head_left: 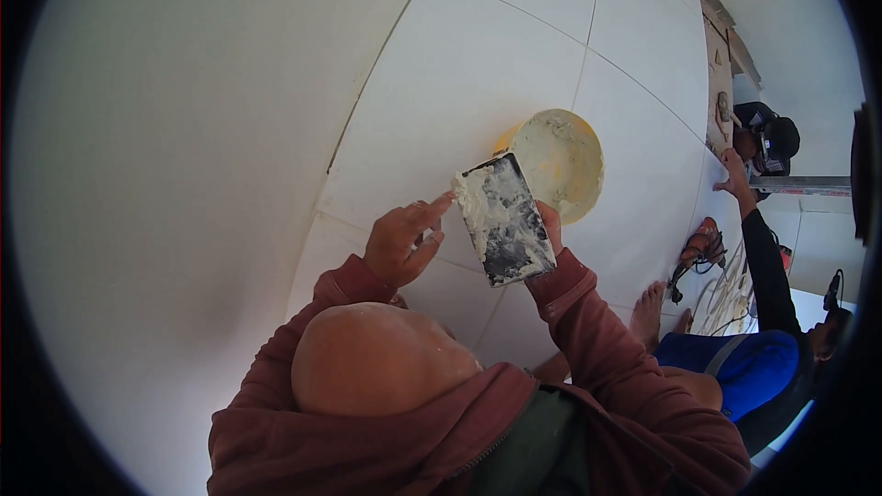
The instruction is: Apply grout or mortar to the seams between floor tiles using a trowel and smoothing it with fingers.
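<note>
A black rectangular plastering float (505, 220), smeared with pale putty, is held face up in my right hand (549, 228), whose fingers are mostly hidden behind it. The thickest putty sits along its left edge and far corner. My left hand (402, 237) is beside that edge, thumb and fingers apart, with the index fingertip at or very near the putty. Just beyond the float, a yellow bucket (595, 165) stands on the floor, its inside coated with pale putty. The float overlaps the bucket's near left side in view.
A pale wall (165, 147) rises on the left beside the white tiled floor (432, 64). At right, a person in blue shorts (749, 363) reaches forward, and another in a black cap (781, 138) is farther back. An orange corded power tool (703, 243) and loose cables (726, 298) lie between.
</note>
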The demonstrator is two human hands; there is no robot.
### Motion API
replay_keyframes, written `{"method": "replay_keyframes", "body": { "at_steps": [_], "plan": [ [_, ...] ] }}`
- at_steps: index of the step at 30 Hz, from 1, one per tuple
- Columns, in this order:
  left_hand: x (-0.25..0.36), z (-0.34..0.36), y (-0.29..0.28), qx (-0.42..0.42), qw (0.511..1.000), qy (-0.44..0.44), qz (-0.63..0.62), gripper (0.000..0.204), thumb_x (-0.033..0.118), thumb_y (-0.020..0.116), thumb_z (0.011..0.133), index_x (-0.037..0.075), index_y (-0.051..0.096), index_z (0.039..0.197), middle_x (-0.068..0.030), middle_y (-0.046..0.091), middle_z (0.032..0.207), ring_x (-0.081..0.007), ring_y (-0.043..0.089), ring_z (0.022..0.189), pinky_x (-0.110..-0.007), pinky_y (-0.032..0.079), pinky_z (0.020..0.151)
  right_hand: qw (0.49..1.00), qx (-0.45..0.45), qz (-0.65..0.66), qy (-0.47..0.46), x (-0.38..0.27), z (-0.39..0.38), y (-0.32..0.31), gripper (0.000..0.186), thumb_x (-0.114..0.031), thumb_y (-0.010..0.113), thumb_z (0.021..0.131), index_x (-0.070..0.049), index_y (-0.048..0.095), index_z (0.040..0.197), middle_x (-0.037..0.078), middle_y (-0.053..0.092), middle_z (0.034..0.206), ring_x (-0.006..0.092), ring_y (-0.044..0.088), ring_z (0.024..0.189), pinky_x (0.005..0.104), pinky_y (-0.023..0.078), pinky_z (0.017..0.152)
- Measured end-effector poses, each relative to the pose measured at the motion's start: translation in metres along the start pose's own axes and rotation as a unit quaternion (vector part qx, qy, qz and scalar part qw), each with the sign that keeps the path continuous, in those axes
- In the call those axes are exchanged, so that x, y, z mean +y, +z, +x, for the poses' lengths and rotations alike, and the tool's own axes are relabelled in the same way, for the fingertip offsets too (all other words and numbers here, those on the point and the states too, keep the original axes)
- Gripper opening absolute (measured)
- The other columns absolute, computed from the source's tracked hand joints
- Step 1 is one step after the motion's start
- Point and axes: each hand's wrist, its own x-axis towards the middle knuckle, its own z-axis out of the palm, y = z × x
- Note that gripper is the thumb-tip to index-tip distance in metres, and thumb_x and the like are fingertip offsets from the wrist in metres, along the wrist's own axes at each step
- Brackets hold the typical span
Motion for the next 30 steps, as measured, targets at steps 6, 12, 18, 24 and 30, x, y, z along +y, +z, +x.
{"method": "replay_keyframes", "body": {
  "at_steps": [6, 12, 18, 24, 30],
  "plan": [
    [0.000, -0.004, 0.007, -0.026, 1.000, 0.006, -0.008, 0.058, 0.002, 0.057, 0.071, 0.008, 0.043, 0.126, -0.0077, 0.055, 0.073, -0.0176, 0.050, 0.058, -0.028, 0.043, 0.050, 0.999, -0.024, 0.033, 0.001, 0.006, 0.002, 0.004, 0.034, -0.019, 0.039, 0.083, 0.002, 0.053, 0.105, 0.014, 0.062, 0.094, 0.0222, 0.063, 0.078, 0.0343, 0.054, 0.071],
    [0.001, -0.011, 0.015, -0.055, 0.994, 0.021, -0.089, 0.054, 0.002, 0.058, 0.068, 0.007, 0.047, 0.121, -0.0081, 0.056, 0.083, -0.0178, 0.051, 0.066, -0.027, 0.044, 0.053, 0.996, -0.054, 0.066, -0.026, 0.016, 0.001, 0.002, 0.037, -0.021, 0.039, 0.080, 0.003, 0.053, 0.104, 0.016, 0.061, 0.095, 0.0248, 0.062, 0.079, 0.0357, 0.053, 0.072],
    [-0.022, -0.044, 0.009, 0.139, 0.880, -0.208, -0.405, 0.054, 0.012, 0.047, 0.081, 0.003, 0.024, 0.129, -0.0069, 0.052, 0.083, -0.0114, 0.046, 0.059, -0.023, 0.040, 0.054, 0.999, 0.007, 0.026, -0.036, 0.012, 0.002, -0.003, 0.043, -0.029, 0.038, 0.081, 0.000, 0.051, 0.110, 0.015, 0.060, 0.099, 0.0260, 0.062, 0.082, 0.0375, 0.052, 0.074],
    [-0.054, -0.025, 0.000, 0.310, 0.844, -0.345, -0.270, 0.079, 0.023, 0.045, 0.086, 0.005, -0.016, 0.134, -0.0091, 0.054, 0.099, -0.0086, 0.044, 0.051, -0.023, 0.043, 0.050, 0.998, 0.026, -0.024, -0.043, 0.008, 0.002, -0.010, 0.044, -0.033, 0.037, 0.082, -0.002, 0.052, 0.109, 0.013, 0.061, 0.098, 0.0253, 0.061, 0.082, 0.0382, 0.052, 0.073],
    [-0.071, 0.015, 0.014, 0.435, 0.756, -0.397, -0.285, 0.075, 0.026, 0.043, 0.087, -0.001, -0.011, 0.131, -0.0105, 0.053, 0.108, -0.0092, 0.042, 0.049, -0.028, 0.046, 0.049, 0.995, 0.084, -0.034, -0.048, 0.012, 0.000, -0.002, 0.036, -0.017, 0.040, 0.073, 0.005, 0.055, 0.097, 0.016, 0.062, 0.089, 0.0251, 0.062, 0.075, 0.0355, 0.052, 0.071]
  ]
}}
